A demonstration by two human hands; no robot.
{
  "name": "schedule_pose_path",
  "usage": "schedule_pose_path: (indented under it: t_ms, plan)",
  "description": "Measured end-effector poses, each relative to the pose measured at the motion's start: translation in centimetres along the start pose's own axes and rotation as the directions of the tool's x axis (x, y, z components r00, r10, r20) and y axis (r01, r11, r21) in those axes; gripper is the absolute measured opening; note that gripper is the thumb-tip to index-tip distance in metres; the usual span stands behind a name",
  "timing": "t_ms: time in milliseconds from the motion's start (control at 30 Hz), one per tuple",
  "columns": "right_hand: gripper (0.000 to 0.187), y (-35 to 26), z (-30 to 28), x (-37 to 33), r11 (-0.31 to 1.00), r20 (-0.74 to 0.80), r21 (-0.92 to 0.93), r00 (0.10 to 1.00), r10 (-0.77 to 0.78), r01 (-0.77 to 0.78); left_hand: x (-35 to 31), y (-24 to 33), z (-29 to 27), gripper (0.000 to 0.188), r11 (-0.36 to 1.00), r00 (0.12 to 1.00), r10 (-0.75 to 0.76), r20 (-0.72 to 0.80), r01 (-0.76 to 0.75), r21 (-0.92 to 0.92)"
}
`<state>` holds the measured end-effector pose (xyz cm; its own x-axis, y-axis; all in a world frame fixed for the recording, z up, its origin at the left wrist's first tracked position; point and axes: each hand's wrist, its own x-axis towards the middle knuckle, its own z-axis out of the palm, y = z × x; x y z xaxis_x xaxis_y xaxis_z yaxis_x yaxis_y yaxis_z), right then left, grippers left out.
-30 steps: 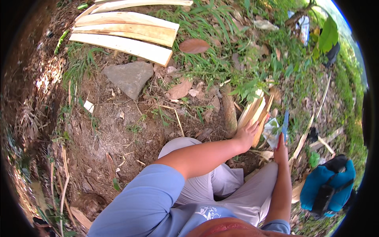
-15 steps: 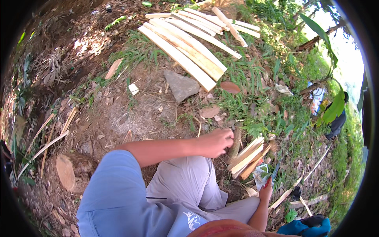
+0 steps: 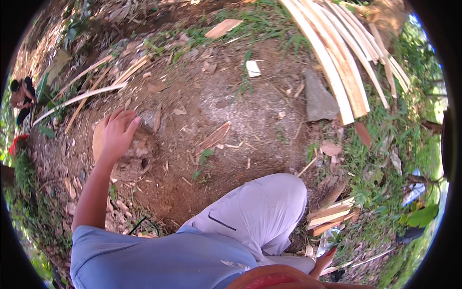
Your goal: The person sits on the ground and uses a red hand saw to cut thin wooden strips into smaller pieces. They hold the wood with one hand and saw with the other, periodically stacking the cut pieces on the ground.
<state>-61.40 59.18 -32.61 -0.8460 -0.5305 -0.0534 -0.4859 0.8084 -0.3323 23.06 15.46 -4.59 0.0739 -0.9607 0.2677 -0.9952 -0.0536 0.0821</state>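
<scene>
My left hand (image 3: 118, 132) reaches out to the left, laid over a short cut log (image 3: 139, 159). Its fingers are stretched out and the thumb stands apart; I cannot tell how firmly it presses. Low on the right, my right hand (image 3: 326, 259) is closed around the red handle of a long-bladed tool, probably a knife. Its blade barely shows against the ground. A small bundle of split wood sticks (image 3: 332, 215) lies just beyond that hand, with a pale plastic wrapper (image 3: 327, 240) between them.
Long pale wood strips (image 3: 332, 62) lie at the upper right, beside a flat grey stone (image 3: 320, 98). Thin strips (image 3: 86, 98) lie at the upper left. Another person (image 3: 23, 101) crouches at the far left, near a red object (image 3: 18, 143). Wood chips and dry leaves litter the soil.
My view has swung left. My left hand has gone from in front of my knee, near the stick bundle, leftward to the log, its fingers now spread. My right hand stays low right with the tool.
</scene>
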Motion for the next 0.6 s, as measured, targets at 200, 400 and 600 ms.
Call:
schedule_pose_path:
  t_ms: [200, 400, 600]
  plan:
    - [0.054, 7.4, -1.2, 1.6, 0.94, -0.455, 0.278, 0.889, -0.054, 0.2, 2.6, 2.0, -0.2, 0.024, 0.962, 0.995, 0.064, 0.077, -0.041, -0.27]
    - [0.053, -17.3, -8.0, 1.4, 0.901, -0.76, 0.234, 0.647, -0.065, 0.365, 2.1, 1.9, -1.1, 0.02, 0.972, 0.996, 0.048, 0.08, -0.028, -0.235]
    - [0.054, -40.7, -13.0, -4.0, 0.715, -0.808, 0.071, 0.46, -0.368, 0.695, 2.0, 1.9, -1.3, 0.02, 0.972, 0.997, 0.047, 0.06, -0.031, -0.235]
